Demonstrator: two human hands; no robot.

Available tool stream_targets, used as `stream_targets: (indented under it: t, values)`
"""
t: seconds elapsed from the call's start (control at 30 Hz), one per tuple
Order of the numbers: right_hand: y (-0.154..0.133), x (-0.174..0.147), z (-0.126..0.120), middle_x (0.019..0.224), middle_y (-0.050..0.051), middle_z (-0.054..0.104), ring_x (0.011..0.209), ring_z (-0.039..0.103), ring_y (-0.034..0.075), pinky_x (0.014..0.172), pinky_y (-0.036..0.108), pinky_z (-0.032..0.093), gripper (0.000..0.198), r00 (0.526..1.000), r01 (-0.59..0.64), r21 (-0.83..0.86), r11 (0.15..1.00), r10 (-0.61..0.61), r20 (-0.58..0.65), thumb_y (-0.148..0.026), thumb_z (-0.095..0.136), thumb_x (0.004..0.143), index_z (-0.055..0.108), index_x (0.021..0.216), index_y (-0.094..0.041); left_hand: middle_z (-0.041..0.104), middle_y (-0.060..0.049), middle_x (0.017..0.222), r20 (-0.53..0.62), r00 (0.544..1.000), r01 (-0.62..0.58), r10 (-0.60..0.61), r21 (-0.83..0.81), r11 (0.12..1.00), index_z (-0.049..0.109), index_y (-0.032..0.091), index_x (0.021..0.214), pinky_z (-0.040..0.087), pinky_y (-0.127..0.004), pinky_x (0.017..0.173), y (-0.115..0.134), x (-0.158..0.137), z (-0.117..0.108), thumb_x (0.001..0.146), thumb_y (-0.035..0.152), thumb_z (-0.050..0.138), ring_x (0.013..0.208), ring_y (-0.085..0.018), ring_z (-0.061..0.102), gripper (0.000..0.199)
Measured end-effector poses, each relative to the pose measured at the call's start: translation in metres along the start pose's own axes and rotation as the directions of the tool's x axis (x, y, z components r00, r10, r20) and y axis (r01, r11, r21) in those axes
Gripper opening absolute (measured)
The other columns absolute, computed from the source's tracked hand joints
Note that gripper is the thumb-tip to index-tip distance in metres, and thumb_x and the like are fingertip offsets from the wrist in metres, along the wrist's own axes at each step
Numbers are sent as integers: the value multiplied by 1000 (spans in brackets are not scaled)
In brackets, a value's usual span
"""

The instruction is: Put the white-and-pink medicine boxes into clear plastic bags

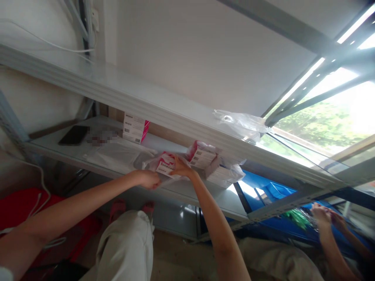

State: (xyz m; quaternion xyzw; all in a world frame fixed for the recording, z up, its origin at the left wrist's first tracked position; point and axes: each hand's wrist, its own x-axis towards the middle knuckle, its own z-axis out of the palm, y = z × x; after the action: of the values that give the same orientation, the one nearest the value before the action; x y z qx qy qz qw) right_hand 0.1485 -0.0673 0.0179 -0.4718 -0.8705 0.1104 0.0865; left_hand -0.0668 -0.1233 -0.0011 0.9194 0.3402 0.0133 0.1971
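A pink-and-white box [166, 163] lies inside a clear plastic bag [150, 164] near the front of the lower shelf [224, 199]. My right hand [182, 167] grips the box from its right side, thumb and fingers around it. Just left of the bag's near edge, my left hand [150, 180] is closed, its fingers pinching the plastic. Right of my right hand sit a bagged pink-and-white box [202, 153] and another bagged white box [224, 172]. Farther left, a white box with a pink side [134, 128] stands upright at the back.
A dark phone [74, 135] and flat clear bags [113, 156] occupy the shelf's left part. The upper shelf [152, 99] overhangs, with a crumpled plastic bag [243, 123] on it. A red stool [26, 203] is at lower left. Another person's hands [322, 214] work beside blue bins at right.
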Motion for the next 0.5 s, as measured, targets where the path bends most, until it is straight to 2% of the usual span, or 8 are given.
stream_targets:
  t: [0.1,0.2,0.33,0.43,0.5]
  values:
    - [-1,3,7,145,11,41,132,41,22,110,32,32,98,999,-23,-6,1000,24,37,-30,79,60,31,145,-18,60,2,54,63,997,37,-35,-19,999,59,21,58,43,-24,60,0,-5,-6,63,7,60,55,-17,58,14]
    - [1,5,12,146,12,40,135,37,22,111,34,30,99,997,24,-28,999,-22,72,-25,80,59,31,145,-17,63,0,58,109,992,71,-70,-6,997,64,20,62,43,-27,64,5,-8,-15,63,4,57,59,-18,58,18]
    - [3,5,15,143,12,45,131,41,26,111,38,31,100,993,83,-58,995,-78,86,-23,83,54,37,142,-17,63,-1,60,92,993,65,-72,78,995,69,20,69,41,-26,60,18,-15,-30,65,0,57,58,-18,57,23]
    - [4,1,15,142,13,46,130,43,27,110,37,34,101,994,51,-40,998,-47,98,-24,84,52,38,142,-15,64,-1,63,109,992,47,-58,102,994,70,20,71,41,-25,58,25,-22,-43,72,8,61,60,-17,58,15]
    - [3,-2,12,144,12,45,132,42,26,110,37,33,101,994,28,-24,999,-26,103,-23,85,53,38,143,-16,67,-1,68,95,993,57,-66,99,994,70,21,74,42,-24,61,27,-27,-52,71,9,64,64,-17,60,13]
